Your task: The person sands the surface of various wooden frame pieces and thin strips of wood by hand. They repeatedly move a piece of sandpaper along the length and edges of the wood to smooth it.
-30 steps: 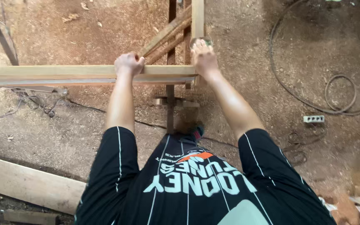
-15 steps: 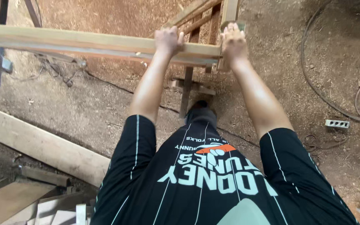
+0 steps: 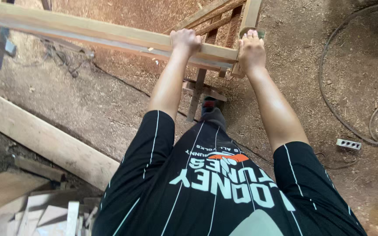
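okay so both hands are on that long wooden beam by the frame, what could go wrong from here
The long beam juts far to the left of the left hand, so it might tip or swing. The right hand presses where the beam meets the upright post, and its fingers could get pinched. The cable and the plank on the sawdust floor are possible trip hazards.

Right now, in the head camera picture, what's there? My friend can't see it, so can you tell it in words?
Seen from above, a person's left hand grips a long wooden beam, and the right hand rests at its joint with an upright post of a wooden frame. Below lie a sawdust floor, a loose plank, cables and a white power strip.
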